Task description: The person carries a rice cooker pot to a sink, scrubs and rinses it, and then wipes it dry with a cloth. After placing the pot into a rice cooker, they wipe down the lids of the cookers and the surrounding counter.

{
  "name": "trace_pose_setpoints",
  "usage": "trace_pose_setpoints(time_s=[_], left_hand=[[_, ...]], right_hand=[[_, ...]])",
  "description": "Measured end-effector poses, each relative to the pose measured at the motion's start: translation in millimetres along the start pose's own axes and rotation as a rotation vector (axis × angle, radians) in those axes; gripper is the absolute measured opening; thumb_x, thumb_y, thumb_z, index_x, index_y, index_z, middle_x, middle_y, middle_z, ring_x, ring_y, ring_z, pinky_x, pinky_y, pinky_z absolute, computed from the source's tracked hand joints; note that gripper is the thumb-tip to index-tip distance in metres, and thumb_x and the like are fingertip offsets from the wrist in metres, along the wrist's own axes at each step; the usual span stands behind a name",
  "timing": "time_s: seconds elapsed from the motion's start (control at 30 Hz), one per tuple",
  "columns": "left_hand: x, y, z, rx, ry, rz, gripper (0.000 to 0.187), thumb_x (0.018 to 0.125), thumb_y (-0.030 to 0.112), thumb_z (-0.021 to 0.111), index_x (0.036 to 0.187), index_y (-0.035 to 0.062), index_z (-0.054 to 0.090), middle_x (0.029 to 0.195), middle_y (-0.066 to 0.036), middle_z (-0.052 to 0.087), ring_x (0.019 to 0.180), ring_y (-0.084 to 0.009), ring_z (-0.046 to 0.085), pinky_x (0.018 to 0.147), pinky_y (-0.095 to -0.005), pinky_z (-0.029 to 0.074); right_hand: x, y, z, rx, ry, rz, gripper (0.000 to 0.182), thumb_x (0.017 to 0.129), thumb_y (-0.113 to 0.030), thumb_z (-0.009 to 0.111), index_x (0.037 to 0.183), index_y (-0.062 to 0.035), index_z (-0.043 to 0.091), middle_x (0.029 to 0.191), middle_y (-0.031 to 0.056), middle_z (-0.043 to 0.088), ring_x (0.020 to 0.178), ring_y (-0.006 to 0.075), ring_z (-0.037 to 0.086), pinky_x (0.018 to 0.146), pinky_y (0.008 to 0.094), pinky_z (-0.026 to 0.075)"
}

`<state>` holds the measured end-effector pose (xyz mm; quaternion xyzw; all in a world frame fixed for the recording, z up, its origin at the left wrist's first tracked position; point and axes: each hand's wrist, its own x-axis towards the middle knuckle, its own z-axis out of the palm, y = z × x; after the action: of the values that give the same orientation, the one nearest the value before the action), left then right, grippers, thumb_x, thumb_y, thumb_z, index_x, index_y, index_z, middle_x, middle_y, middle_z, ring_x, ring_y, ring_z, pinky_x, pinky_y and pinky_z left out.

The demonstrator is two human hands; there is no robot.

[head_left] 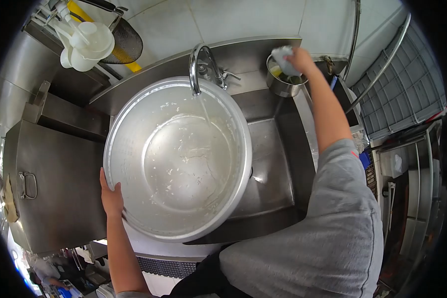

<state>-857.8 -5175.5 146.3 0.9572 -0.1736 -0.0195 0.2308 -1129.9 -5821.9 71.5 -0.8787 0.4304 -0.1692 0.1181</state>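
Note:
A large round metal basin (179, 159) rests over the sink, with whitish bits and some water on its inner surface. Water runs into it from the curved chrome faucet (195, 69). My left hand (112, 196) lies against the basin's outer left rim, fingers apart. At the back right, my right hand (299, 61) grips a pale grey-white pad (283, 59) over a steel pot (284, 88). Something yellow and green shows inside that pot. The fingertips of my right hand are partly hidden.
The steel sink (268, 169) lies right of the basin. A steel cabinet (64, 188) stands at the left. White plastic scoops (92, 44) and a dark mesh strainer (127, 43) hang at the upper left. Grey wire racks (402, 82) stand at the right.

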Motion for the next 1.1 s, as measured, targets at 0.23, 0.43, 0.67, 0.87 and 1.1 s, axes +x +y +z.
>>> trace_pose_setpoints(time_s=[0.23,0.43,0.67,0.87,1.1], left_hand=[[1,-2,2,-0.030,0.017,0.042,0.073,0.086,-0.001,0.055,0.148,0.0224,0.025,0.133,-0.018,0.052,0.117,-0.0331,0.056,0.099,-0.0365,0.043],[0,4,1,0.059,0.032,0.048,0.072,0.086,0.002,0.056,0.148,0.0218,0.025,0.132,-0.018,0.053,0.116,-0.0352,0.055,0.098,-0.0380,0.043],[0,3,-3,0.050,0.011,-0.070,0.073,0.085,0.005,0.057,0.148,0.0218,0.025,0.126,-0.021,0.056,0.113,-0.0380,0.056,0.097,-0.0406,0.044],[13,-2,-4,0.045,-0.037,-0.017,0.071,0.086,0.008,0.058,0.147,0.0253,0.026,0.128,-0.022,0.055,0.115,-0.0387,0.054,0.099,-0.0415,0.043],[23,4,9,0.046,-0.092,0.082,0.069,0.087,0.014,0.059,0.146,0.0305,0.028,0.129,-0.020,0.055,0.115,-0.0374,0.055,0.098,-0.0416,0.044]], right_hand=[[0,-12,-49,0.303,0.451,-0.124,0.032,0.088,-0.019,0.059,0.111,0.0022,0.056,0.098,0.0270,0.063,0.094,0.0431,0.061,0.081,0.0460,0.048],[-12,-8,-12,0.296,0.690,0.016,0.027,0.090,-0.013,0.051,0.112,0.0018,0.051,0.100,0.0275,0.062,0.094,0.0462,0.059,0.079,0.0481,0.046],[-40,-54,-37,1.046,0.743,-0.103,0.018,0.092,-0.010,0.054,0.106,0.0011,0.052,0.092,0.0099,0.062,0.081,0.0169,0.059,0.070,0.0322,0.048],[-173,-273,-69,0.575,-0.544,-0.591,0.037,0.091,-0.028,0.061,0.121,-0.0102,0.049,0.079,0.0105,0.062,0.074,0.0193,0.060,0.070,0.0348,0.047],[-204,-312,162,0.155,-0.481,-0.652,0.046,0.090,-0.036,0.059,0.127,-0.0126,0.046,0.123,0.0225,0.052,0.112,0.0368,0.053,0.090,0.0458,0.045]])
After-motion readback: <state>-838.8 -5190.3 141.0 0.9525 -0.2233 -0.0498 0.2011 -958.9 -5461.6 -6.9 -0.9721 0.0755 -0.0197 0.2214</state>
